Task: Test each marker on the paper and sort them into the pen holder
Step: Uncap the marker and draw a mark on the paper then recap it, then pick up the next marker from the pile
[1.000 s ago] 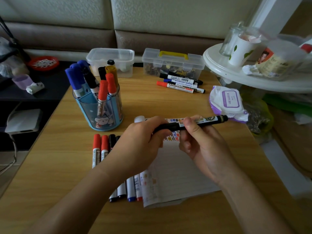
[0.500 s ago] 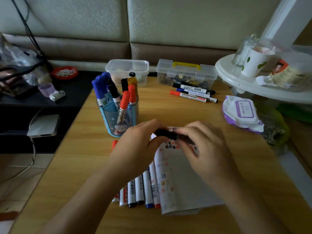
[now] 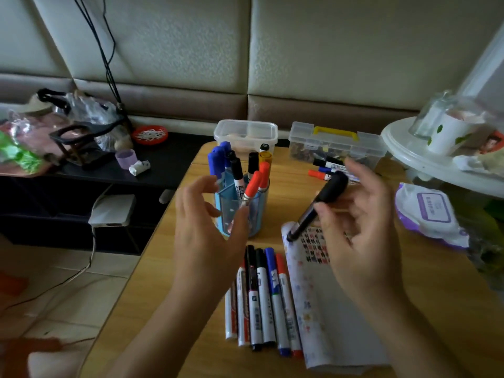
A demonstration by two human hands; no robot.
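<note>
Fingers: on the right hand [image 3: 362,236], thumb and fingertips [image 3: 323,211] are pinched round a black marker [image 3: 326,196]; on the left hand [image 3: 203,230] the fingers are spread and curved, with nothing held.
Table [image 3: 289,192]: a wooden top, on which the whole job is laid out.
Paper [image 3: 327,323]: laid flat below the right hand, its top corner crowded with small test marks.
Pen holder [image 3: 257,214]: a blue cup, already stocked with blue, black, red and yellow markers, just beyond the left hand.
Loose markers [image 3: 261,296]: lined up beside the paper, judged untested.
Black marker: tilted, fat end up, thin end over the paper's corner.
Just changed: a second ago it was gripped level by both hands. Now it has been let go by the left and tipped up, so it seems bound for the pen holder.
Hard to make out: the tip is not seen, so "capped" is only a judgement. The holder's compartments are partly blocked by the left thumb. The far markers [image 3: 326,170] are half hidden behind the right hand.
</note>
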